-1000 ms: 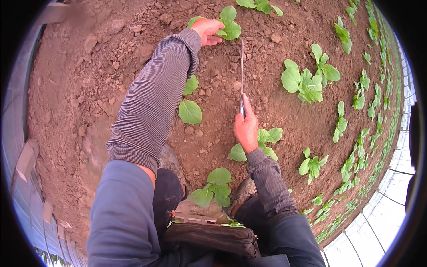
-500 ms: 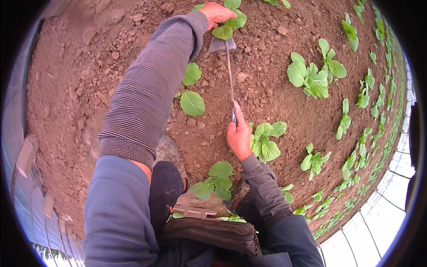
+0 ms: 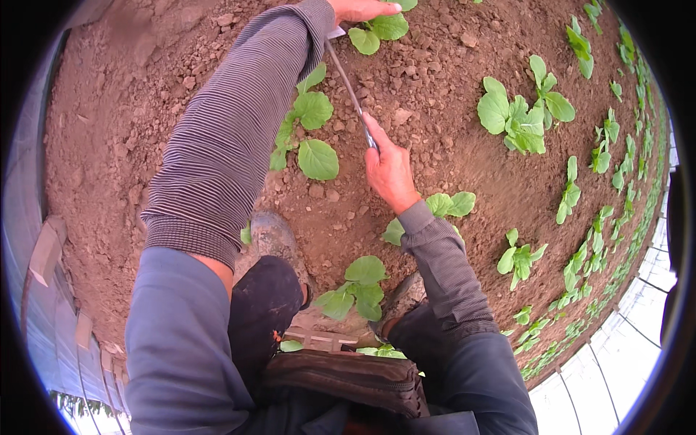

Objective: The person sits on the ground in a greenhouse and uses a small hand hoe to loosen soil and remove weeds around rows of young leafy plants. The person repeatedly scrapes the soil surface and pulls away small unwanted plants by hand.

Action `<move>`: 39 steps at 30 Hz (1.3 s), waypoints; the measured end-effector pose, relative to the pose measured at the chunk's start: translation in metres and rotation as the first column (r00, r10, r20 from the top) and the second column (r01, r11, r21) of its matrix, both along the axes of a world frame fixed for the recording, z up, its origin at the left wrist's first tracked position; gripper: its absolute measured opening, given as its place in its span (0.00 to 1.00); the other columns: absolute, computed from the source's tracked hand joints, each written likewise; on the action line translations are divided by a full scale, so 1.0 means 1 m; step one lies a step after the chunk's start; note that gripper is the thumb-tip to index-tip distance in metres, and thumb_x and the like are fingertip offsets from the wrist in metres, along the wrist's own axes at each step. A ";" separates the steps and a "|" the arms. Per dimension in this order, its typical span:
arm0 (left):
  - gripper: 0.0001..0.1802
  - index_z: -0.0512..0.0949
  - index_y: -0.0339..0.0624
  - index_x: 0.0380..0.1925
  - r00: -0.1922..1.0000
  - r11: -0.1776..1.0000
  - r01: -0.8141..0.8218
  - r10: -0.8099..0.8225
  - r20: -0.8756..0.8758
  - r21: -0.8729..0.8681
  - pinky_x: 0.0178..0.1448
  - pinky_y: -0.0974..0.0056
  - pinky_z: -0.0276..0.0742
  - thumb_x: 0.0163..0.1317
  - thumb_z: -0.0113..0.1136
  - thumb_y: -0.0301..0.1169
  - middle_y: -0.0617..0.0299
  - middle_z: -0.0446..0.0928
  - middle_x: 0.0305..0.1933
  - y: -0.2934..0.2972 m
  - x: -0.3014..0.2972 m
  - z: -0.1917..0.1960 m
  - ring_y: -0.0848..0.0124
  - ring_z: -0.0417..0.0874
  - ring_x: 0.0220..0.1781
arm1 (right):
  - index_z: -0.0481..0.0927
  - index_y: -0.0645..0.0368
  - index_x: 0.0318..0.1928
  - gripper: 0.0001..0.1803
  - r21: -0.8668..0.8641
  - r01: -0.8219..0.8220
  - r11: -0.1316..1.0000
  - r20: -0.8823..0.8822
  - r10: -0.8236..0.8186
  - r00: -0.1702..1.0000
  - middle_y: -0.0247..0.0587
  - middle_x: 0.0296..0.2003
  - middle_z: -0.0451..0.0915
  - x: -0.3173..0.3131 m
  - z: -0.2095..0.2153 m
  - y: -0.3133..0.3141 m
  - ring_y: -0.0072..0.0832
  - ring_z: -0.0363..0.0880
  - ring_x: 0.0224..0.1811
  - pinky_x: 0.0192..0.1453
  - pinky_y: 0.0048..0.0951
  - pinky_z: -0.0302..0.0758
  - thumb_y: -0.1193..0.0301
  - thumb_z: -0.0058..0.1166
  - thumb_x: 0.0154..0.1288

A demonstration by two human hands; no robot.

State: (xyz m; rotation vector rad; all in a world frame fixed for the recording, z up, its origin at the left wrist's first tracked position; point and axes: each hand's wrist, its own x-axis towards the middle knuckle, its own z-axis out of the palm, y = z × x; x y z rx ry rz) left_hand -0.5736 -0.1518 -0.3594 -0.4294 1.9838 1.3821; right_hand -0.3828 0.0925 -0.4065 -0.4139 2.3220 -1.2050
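Since half a second ago, the hoe has swung left and farther out, its blade passing from just below a young plant to the left of it, and the right hand has moved outward too. On my feed the hoe is a thin, slightly curved rod, dull brown with a shinier stretch at the handle; only a pale corner of its flat blade shows beside the left wrist. I see the right hand wrapped snugly round the handle, one finger laid along it. The left hand reaches the upper edge with its fingers stretched out over the plant's smooth, rounded leaves; I cannot tell whether it pinches any. Around them lies reddish-brown soil, crumbly and cloddy. A finely ribbed sleeve covers the left forearm and partly hides a second plant with broad oval leaves. Nearer the body I have a dusty, rounded shoe and a brown zipped bag. Leafy rows curve away to the right; bluish sheeting borders the left.
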 end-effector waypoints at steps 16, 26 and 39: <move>0.45 0.62 0.41 0.76 0.965 0.966 0.257 -0.258 -0.043 -0.013 0.80 0.42 0.55 0.72 0.44 0.65 0.47 0.54 0.82 0.002 -0.034 -0.015 0.47 0.55 0.82 | 0.74 0.43 0.70 0.31 -0.066 0.031 0.997 -0.063 -0.036 0.997 0.58 0.50 0.86 -0.032 -0.031 0.014 0.40 0.88 0.42 0.51 0.33 0.81 0.78 0.43 0.68; 0.47 0.65 0.40 0.74 0.928 0.925 0.355 -0.367 -0.070 -0.138 0.80 0.40 0.55 0.72 0.37 0.69 0.44 0.55 0.81 -0.005 -0.030 -0.007 0.45 0.56 0.81 | 0.76 0.46 0.69 0.30 -0.180 0.145 0.973 0.138 -0.121 0.983 0.49 0.43 0.89 -0.035 -0.032 -0.007 0.34 0.85 0.30 0.40 0.33 0.82 0.79 0.43 0.67; 0.46 0.67 0.39 0.72 0.917 0.916 0.333 -0.370 -0.148 -0.222 0.78 0.47 0.59 0.72 0.37 0.68 0.43 0.59 0.79 0.000 -0.027 -0.005 0.47 0.60 0.79 | 0.75 0.42 0.70 0.33 -0.120 0.181 0.976 0.096 -0.170 0.981 0.53 0.46 0.86 -0.035 -0.022 -0.001 0.23 0.84 0.38 0.47 0.30 0.80 0.80 0.45 0.66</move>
